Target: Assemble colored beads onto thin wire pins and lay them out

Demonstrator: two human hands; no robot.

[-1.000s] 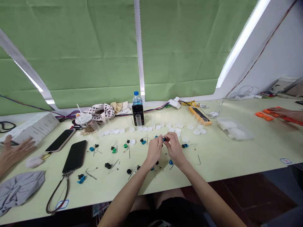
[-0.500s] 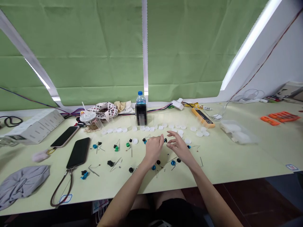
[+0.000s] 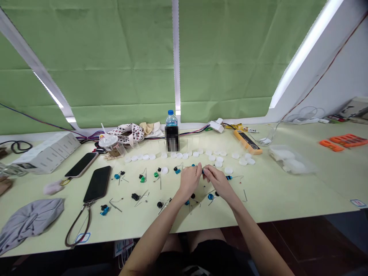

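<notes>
My left hand (image 3: 190, 179) is closed, thumb up, over the middle of the table. Close against it, my right hand (image 3: 217, 181) pinches with thumb and fingers. Between the two hands a small blue and black part (image 3: 203, 171) shows, mostly hidden by the fingers; both hands seem to grip it. Around them lie similar sets: a blue part (image 3: 211, 196) below the right hand, another blue part (image 3: 229, 177) to its right, and a blue and black piece (image 3: 177, 170) left of my left hand. Thin bent metal rods (image 3: 245, 195) lie beside them.
White round caps (image 3: 185, 156) form a row behind the hands. Green parts (image 3: 142, 179), two phones (image 3: 97, 184), a grey cloth (image 3: 31, 220) and a drink cup (image 3: 110, 145) are left. A water bottle (image 3: 171, 120) stands behind; a yellow multimeter (image 3: 247, 142) and orange tools (image 3: 349, 140) lie right.
My right hand's fingers, spread apart before, have come together against my left hand and pinch the small part. The view has shifted slightly.
</notes>
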